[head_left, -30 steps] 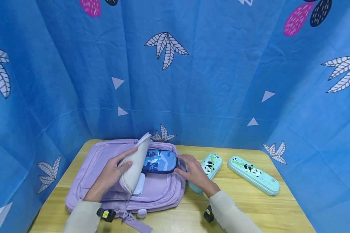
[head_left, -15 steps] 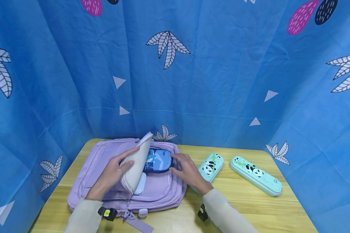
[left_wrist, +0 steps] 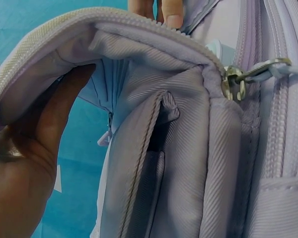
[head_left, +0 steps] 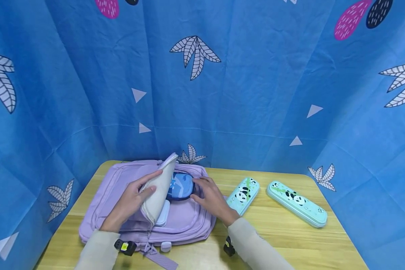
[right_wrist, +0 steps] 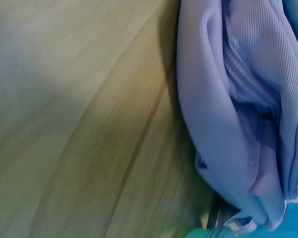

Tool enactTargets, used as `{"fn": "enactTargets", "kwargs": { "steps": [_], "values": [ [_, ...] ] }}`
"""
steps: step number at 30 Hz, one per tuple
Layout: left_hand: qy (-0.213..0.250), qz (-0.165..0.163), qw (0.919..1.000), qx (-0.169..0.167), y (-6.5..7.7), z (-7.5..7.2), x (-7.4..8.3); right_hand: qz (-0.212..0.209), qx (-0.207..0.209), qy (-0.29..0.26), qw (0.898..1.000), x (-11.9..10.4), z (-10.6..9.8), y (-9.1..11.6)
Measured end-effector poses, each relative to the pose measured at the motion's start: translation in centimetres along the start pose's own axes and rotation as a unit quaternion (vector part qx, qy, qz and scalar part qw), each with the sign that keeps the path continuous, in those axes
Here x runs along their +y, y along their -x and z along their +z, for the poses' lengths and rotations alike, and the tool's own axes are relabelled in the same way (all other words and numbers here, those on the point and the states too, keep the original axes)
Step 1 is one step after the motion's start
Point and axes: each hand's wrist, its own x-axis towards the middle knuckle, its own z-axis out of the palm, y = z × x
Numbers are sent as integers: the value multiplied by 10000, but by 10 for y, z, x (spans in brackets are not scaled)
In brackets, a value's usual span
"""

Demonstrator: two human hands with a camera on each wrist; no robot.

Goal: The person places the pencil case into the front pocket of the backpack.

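Note:
A lilac backpack (head_left: 99,204) lies on the table with its front pocket unzipped. My left hand (head_left: 129,200) holds up the pocket's pale-lined flap (head_left: 160,191), thumb on the inner side; the left wrist view shows the zipper edge (left_wrist: 102,15) curving over that hand. With thumb and fingers at its outer end, my right hand (head_left: 210,197) grips a blue pencil case (head_left: 183,186) with a cartoon print. The case's left part is hidden behind the flap. Below it, a small pale-blue box-like thing (head_left: 162,215) pokes out from under the flap.
Two mint-green panda pencil cases lie to the right: the nearer case (head_left: 241,197), partly behind my right wrist, and the farther case (head_left: 297,204). A lilac strap (head_left: 162,260) hangs toward the table's front. Blue curtain (head_left: 256,93) encloses the back and sides.
My right hand has moved left with the blue pencil case, which has slid farther under the flap. The left hand keeps holding the flap up in nearly the same place.

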Motion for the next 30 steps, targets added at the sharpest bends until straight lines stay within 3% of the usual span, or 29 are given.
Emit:
{"fn": "enactTargets", "kwargs": {
  "steps": [5,9,14,18,30],
  "values": [
    [-23,50,10000,-12,1,1,0,-50,-9,165,9999,-5,5,-4],
    [32,46,10000,-1,1,1,2,-113,35,-28,9999,-6,10,-7],
    [28,32,10000,35,1,-1,4,-452,260,-36,9986,23,42,-17],
    [14,45,10000,47,1,-1,3,-404,263,62,9988,42,65,-24],
    [-2,43,10000,14,0,0,1,-521,211,498,9972,35,71,-29]
  ]
}}
